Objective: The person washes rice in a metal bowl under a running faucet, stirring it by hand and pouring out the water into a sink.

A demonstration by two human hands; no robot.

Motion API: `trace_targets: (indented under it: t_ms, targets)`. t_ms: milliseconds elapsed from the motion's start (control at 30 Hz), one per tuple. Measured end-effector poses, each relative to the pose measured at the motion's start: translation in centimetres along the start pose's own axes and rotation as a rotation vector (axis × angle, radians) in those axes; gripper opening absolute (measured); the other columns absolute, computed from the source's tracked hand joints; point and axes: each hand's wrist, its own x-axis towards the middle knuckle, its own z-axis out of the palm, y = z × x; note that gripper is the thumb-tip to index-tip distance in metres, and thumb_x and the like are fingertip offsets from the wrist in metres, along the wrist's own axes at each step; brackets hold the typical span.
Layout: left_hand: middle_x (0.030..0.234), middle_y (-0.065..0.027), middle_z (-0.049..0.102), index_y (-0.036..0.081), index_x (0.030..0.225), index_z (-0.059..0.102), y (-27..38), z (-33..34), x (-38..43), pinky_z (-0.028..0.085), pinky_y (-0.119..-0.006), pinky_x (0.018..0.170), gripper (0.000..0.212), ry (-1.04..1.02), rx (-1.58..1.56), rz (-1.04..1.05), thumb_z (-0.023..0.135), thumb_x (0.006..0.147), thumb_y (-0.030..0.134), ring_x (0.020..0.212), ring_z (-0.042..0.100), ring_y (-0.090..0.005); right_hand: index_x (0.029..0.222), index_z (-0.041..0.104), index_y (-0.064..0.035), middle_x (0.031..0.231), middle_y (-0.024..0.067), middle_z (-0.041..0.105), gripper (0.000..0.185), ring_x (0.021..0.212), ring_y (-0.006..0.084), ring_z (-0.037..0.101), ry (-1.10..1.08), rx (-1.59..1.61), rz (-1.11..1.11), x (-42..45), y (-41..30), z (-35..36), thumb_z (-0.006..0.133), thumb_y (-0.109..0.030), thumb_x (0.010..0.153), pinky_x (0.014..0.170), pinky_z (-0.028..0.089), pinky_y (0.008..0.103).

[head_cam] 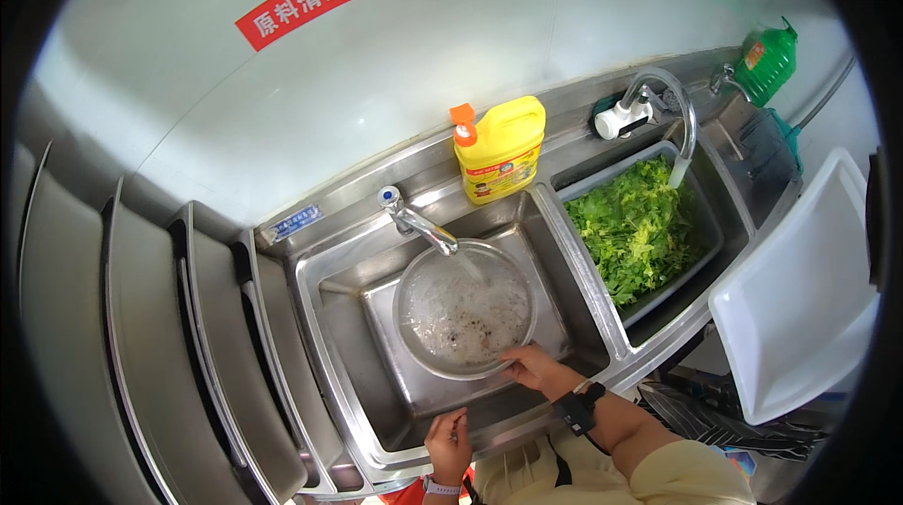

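A round metal bowl stands in the stainless steel sink, filled with cloudy water in which dark bits and small pale pieces show. Water runs into it from the chrome faucet. My right hand grips the bowl's rim at its lower right, thumb and fingers on the edge. Over the sink's front edge is my left hand, fingers curled, apart from the bowl; whether something small is between its fingers cannot be told.
A yellow detergent jug stands behind the sink. Leafy greens fill a grey tub in the right basin, under a curved spout. A white plastic tray leans at the right. Several metal racks or panels stand left.
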Motion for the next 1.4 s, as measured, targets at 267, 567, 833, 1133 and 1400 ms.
trace_targets:
  t_ms: [267,567,833,1133,1400]
  targets:
    - [0.074,-0.0119,0.061,0.000,0.090,0.064,-0.3,0.3,0.6,0.048,-0.029,0.061,0.010,0.011,0.025,0.075,0.059,0.081,0.002,0.063,0.061,-0.0205,0.097,0.058,-0.0003,0.092,0.0118,0.063,0.021,0.080,0.0232,0.063,0.078,0.027,-0.066,-1.2,-1.2,-2.6,0.060,0.004,0.077,0.066,0.054,0.0367]
    - [0.079,-0.0136,0.062,0.001,0.092,0.064,1.5,0.5,3.2,0.049,-0.031,0.063,0.012,0.034,0.000,0.095,0.058,0.081,0.001,0.068,0.061,-0.0252,0.107,0.053,-0.0008,0.099,0.0130,0.061,0.031,0.086,0.0248,0.063,0.061,0.041,-0.030,-2.6,-1.4,-4.2,0.058,0.007,0.076,0.069,0.056,0.0356]
    - [0.081,-0.0137,0.062,0.001,0.093,0.064,2.0,1.0,3.3,0.050,-0.033,0.065,0.014,0.017,-0.005,0.094,0.058,0.080,0.000,0.071,0.061,-0.0273,0.111,0.052,0.0013,0.103,0.0144,0.060,0.033,0.090,0.0258,0.063,0.071,0.013,-0.044,-3.4,-0.6,-4.1,0.055,0.007,0.079,0.076,0.056,0.0346]
    - [0.118,-0.0215,0.050,0.001,0.124,0.044,1.2,6.5,15.9,0.036,-0.044,0.095,0.056,-0.085,0.441,0.195,0.064,0.074,0.019,0.108,0.047,-0.0388,0.102,0.055,0.0045,0.097,0.0151,0.061,0.023,0.084,0.0251,0.064,0.103,0.031,-0.003,-4.2,-0.3,-2.3,0.056,0.007,0.079,0.072,0.057,0.0356]
    - [0.122,-0.0185,0.049,0.011,0.121,0.049,2.6,12.8,19.7,0.027,-0.052,0.101,0.060,-0.419,0.490,0.043,0.064,0.068,0.035,0.114,0.044,-0.0382,0.110,0.045,0.0008,0.102,0.0173,0.058,0.036,0.086,0.0272,0.063,0.145,0.000,0.004,-3.3,-0.1,-3.0,0.056,0.010,0.077,0.070,0.058,0.0380]
